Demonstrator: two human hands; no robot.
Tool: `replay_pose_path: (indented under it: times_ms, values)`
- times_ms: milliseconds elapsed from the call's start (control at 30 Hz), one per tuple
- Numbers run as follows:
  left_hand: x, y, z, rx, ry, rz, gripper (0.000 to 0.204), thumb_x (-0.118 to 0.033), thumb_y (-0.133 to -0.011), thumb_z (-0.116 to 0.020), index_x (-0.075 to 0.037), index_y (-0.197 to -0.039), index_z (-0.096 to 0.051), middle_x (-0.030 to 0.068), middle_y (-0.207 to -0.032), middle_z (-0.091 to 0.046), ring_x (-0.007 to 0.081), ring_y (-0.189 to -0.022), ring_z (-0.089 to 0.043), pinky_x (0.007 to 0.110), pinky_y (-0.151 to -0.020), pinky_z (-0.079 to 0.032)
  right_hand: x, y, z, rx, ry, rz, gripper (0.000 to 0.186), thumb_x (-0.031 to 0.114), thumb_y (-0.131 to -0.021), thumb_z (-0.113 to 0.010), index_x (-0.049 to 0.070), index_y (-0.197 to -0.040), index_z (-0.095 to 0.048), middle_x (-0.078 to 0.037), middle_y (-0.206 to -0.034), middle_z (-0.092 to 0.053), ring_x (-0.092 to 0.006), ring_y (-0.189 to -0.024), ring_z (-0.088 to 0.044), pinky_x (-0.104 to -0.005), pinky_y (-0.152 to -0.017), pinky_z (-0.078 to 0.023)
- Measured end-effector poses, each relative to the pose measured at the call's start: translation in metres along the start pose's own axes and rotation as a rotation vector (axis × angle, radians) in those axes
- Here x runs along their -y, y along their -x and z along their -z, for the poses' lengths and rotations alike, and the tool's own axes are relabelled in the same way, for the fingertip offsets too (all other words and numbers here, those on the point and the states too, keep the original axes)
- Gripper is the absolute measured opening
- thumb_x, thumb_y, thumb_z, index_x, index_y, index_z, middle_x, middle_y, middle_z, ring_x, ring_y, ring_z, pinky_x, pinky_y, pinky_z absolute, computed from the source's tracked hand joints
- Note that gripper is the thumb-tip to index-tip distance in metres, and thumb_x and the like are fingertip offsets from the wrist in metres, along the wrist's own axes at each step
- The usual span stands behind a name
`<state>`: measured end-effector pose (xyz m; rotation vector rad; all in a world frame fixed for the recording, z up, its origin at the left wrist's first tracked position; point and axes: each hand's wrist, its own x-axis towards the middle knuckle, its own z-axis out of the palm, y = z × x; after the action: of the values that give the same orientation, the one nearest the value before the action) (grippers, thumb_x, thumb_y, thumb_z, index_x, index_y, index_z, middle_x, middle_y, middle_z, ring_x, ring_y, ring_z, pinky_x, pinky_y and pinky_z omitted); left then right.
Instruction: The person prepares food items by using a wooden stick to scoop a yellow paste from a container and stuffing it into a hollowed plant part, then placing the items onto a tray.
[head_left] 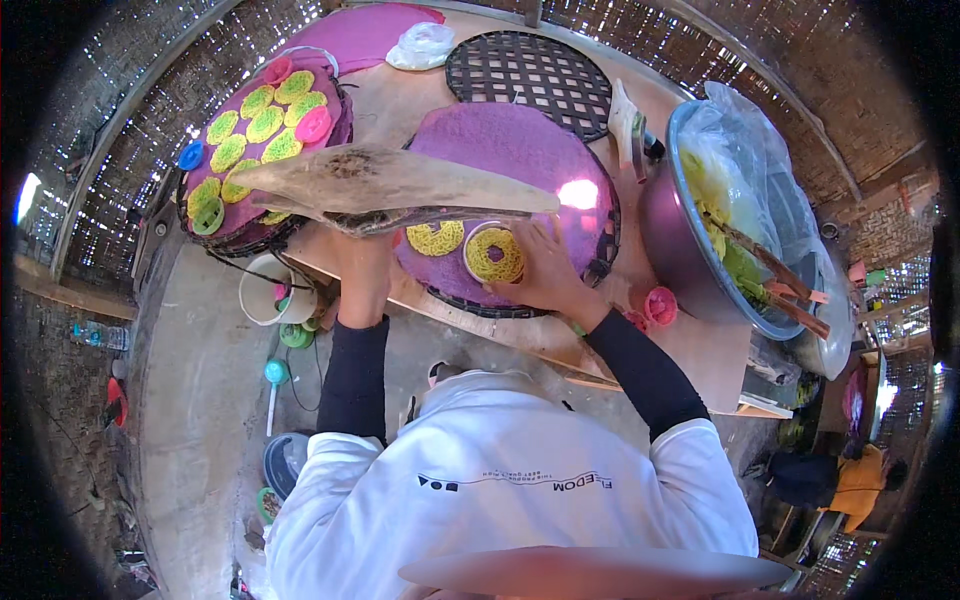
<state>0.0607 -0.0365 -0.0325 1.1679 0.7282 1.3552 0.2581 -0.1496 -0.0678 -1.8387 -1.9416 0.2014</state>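
Note:
My left hand [366,245] is under a long, pale, tapered wooden tool [420,180] with a dark hollow underside. Its fingers are mostly hidden by the tool, which rests in its grip above the work surface. Thumb and fingers of my right hand [545,265] curl around the edge of a pale ring mould [468,262]. Inside the ring lies a round of yellow noodle-like strands [495,255]. Beside it, a second yellow round [435,238] sits partly under the tool. Both rest on a purple cloth [490,135] spread over a round woven tray.
At the left, a purple-covered tray [262,98] bears several yellow-green rounds and coloured rings. A bare lattice tray [530,75] lies behind. On the right stands a large basin [672,235] with plastic bags and yellow-green dough. Pink rings [661,306] and a white bucket [262,290] are nearby.

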Motion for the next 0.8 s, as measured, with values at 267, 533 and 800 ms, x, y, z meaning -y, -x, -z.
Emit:
replay_pose_path:
  times_ms: [267,533,800]
  values:
    - [0.008,-0.002,-0.001,-0.071,0.025,-0.001,0.034,-0.009,-0.073,-0.065,-0.004,-0.104,-0.051,0.0038,-0.097,-0.054,0.0109,-0.078,-0.052,0.023,-0.062,-0.044,-0.021,0.009,0.035,-0.166,-0.055,-0.008,0.092,0.039,-0.060,-0.073,0.005,-0.131,-0.027,-0.017,-0.124,-0.042,-0.0306,-0.117,-0.038,-0.0483,-0.101,-0.016]
    - [0.050,-0.002,-0.007,-0.103,0.052,-0.327,0.052,-0.012,-0.070,-0.067,-0.003,-0.116,-0.044,0.0100,-0.110,-0.052,0.0203,-0.098,-0.051,0.032,-0.085,-0.040,-0.033,0.035,0.043,-0.167,0.034,-0.138,0.079,0.029,-0.071,-0.067,0.005,-0.133,-0.024,-0.017,-0.123,-0.044,-0.0320,-0.117,-0.039,-0.0440,-0.100,-0.023]
    - [0.007,0.013,-0.068,0.874,0.049,-0.212,0.045,-0.024,-0.066,-0.068,-0.007,-0.106,-0.054,0.0102,-0.098,-0.057,0.0233,-0.087,-0.055,0.032,-0.076,-0.042,0.025,0.018,0.153,-0.507,-0.456,-0.054,0.035,0.024,-0.089,-0.043,0.005,-0.118,-0.050,-0.009,-0.092,-0.059,-0.0174,-0.080,-0.058,-0.0292,-0.070,-0.046]
